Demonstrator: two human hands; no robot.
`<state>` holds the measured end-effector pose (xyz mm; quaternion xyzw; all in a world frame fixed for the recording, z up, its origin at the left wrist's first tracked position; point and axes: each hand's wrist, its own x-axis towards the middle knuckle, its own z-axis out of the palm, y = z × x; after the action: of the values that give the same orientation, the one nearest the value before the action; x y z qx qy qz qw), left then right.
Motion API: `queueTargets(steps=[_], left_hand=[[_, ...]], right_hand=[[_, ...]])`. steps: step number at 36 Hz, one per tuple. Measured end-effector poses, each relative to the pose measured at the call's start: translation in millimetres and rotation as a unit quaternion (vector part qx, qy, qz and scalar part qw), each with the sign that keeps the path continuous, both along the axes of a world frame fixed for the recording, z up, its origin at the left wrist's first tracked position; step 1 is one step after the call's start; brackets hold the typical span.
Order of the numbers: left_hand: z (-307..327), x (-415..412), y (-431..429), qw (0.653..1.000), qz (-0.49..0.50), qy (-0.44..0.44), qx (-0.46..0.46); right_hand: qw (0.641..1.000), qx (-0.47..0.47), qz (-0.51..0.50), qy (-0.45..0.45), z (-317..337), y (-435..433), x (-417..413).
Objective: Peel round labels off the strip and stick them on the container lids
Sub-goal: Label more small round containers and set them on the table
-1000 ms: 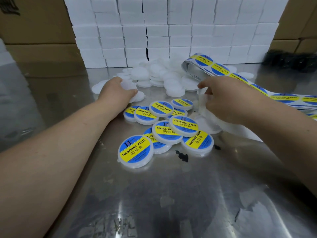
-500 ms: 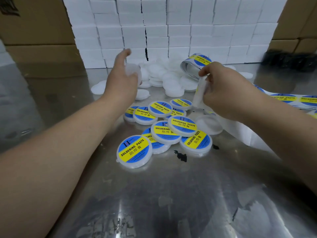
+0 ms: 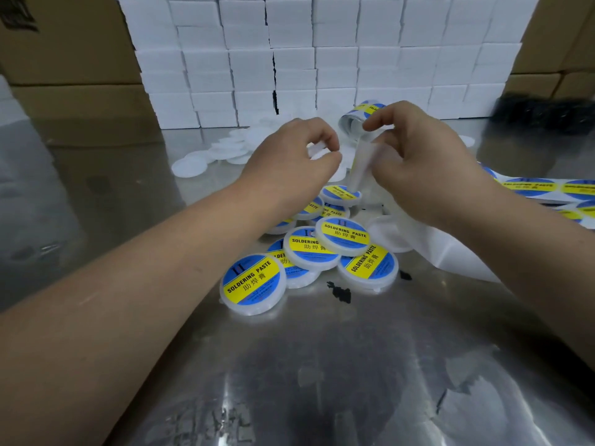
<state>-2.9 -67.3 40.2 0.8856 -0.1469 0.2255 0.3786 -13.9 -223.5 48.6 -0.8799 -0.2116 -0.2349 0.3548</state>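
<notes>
Both hands have drawn together above the heap since half a second ago. The left hand (image 3: pixel 289 165) has carried its blank lid (image 3: pixel 317 152) rightward until it sits just beside the right hand (image 3: pixel 428 169). The left grip is curled round that lid, with fingers over its rim. The right grip pinches the backing strip (image 3: pixel 360 169), which hangs tilted between the two hands, its lower end close above the heap.

Behind the right hand lies one label roll (image 3: pixel 357 115), partly hidden by the fingers. A run of unpeeled labels (image 3: pixel 528 187) stretches along the right edge, and spent white paper (image 3: pixel 457 252) lies under the right wrist.

Nine labelled lids (image 3: pixel 252 284) show in the heap near the middle of the tabletop (image 3: pixel 322 381), several overlapping. The left forearm covers the heap's left side. One plain white round (image 3: pixel 386 235) lies just right of them. Loose unlabelled lids (image 3: pixel 190 165) spread at the far side, too overlapped to count.

Farther back stands a wall of white boxes (image 3: pixel 289 59), flanked by brown cartons (image 3: pixel 64 59). A dark blurred thing (image 3: pixel 547 114) sits far right. Two black marks (image 3: pixel 339 291) spot the metal.
</notes>
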Motion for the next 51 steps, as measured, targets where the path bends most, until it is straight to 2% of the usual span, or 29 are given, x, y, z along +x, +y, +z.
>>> queueTargets(steps=[10,25,37,43,48,51], left_hand=[[-3,-8,-8,0.999,-0.037,-0.001,-0.011],[-4,-14,-9,0.998,-0.047,-0.045,-0.008],[-5,-11,-8,0.997,-0.063,-0.024,-0.028],[-8,-5,-4,1.000,0.006,-0.027,-0.013],[-9,5,8,0.995,0.088,-0.031,-0.028],[-9,11,14,0.990,0.121,-0.031,-0.069]], right_hand=[[0.998,0.058,0.022,0.002,-2,0,3],[0.993,0.076,0.066,0.055,1,1,0],[0.983,0.132,0.068,0.108,0,1,0],[0.981,0.157,0.036,0.111,0,2,0],[0.988,0.138,-0.014,0.066,-1,3,1],[0.992,0.121,-0.035,0.032,-1,1,1]])
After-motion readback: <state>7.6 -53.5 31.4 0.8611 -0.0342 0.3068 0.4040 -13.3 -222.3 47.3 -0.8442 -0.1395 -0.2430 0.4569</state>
